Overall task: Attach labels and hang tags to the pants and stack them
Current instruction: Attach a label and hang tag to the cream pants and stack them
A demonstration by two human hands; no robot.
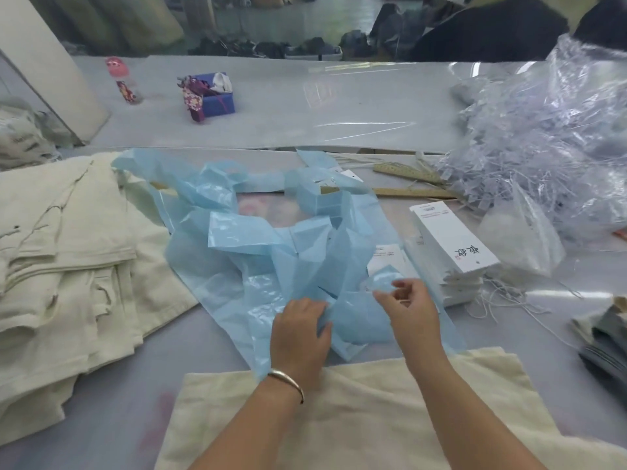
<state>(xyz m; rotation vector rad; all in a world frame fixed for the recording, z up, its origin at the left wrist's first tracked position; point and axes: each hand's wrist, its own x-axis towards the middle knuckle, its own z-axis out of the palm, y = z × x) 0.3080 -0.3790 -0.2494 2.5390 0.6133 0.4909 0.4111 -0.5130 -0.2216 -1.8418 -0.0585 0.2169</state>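
Pale blue, glossy in patches, was seen across the crumpled plastic sheets (271, 252). Cream was shown by the stacked pants (74, 252) and by the cloth (356, 415) nearest the camera. The hang tags (454, 245) were white, marked with black script and a small red stamp. A box (212, 96) was coloured violet-blue — its wrapping patterned with purple florals — and the bottle (122, 79) was capped in pink.

two big black brush-written signs, like chinese writing, are printed on the top white hang tag (454, 239) of the pile, with a small red mark beside them. small lines of print at its far end are too blurred to be read. dark letters on a folded cloth (20, 144) at the far left cannot be read either.
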